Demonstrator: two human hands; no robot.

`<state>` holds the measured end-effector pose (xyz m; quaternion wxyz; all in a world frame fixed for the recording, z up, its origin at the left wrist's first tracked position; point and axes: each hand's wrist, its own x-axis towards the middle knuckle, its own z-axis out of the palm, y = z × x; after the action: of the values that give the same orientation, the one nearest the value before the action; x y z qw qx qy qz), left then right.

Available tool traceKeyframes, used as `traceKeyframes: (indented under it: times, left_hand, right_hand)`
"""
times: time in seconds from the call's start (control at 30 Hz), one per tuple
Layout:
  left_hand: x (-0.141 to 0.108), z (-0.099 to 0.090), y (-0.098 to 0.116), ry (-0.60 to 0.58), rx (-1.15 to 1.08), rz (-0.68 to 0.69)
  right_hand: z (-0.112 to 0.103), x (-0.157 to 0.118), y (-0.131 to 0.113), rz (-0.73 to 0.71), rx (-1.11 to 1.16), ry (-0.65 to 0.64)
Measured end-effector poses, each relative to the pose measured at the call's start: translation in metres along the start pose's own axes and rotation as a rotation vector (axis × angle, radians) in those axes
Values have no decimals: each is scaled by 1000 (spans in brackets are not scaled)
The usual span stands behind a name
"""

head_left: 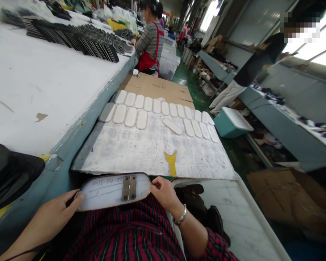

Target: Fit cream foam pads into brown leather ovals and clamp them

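Note:
An oval white plate (108, 192) with handwritten marks, a dark rim and a metal hinge (129, 188) is held over my lap. My left hand (62, 210) pinches its left end between thumb and fingers. At its right end, my right hand (164, 192) grips the edge with closed fingers. Beyond it, on a whitish board (152, 152), several pale oval pieces (130, 117) lie in two rows, one of them (172, 126) set at a slant. A yellow Y-shaped piece (171, 164) rests near the board's front edge.
A white-topped table (24, 83) on the left bears stacked dark pieces (76, 38) and a black item (11, 174). To my right are a pale tray (244, 210) with dark shoes (194, 203), a cardboard box (290, 199) and a teal bin (230, 123). Two people are farther off.

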<state>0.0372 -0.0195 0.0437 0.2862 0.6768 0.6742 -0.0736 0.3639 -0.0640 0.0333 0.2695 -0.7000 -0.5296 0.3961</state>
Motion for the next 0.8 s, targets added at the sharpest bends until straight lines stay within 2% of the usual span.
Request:
traceKeyframes:
  times: [0.1, 0.33, 0.5, 0.6, 0.8]
  left_hand:
    - [1, 0, -1, -27, 2, -12]
    - [1, 2, -5, -32, -37, -29]
    - [1, 3, -7, 10, -59, -7]
    - [2, 5, -9, -12, -55, -8]
    - [2, 10, -16, -61, -42, -3]
  right_hand:
    - [1, 3, -1, 22, -11, -6]
    - [4, 9, 6, 192, 321, -134]
    - [2, 10, 6, 269, 410, -167]
    - [3, 5, 5, 258, 394, -119]
    - [11, -10, 3, 59, 145, 81]
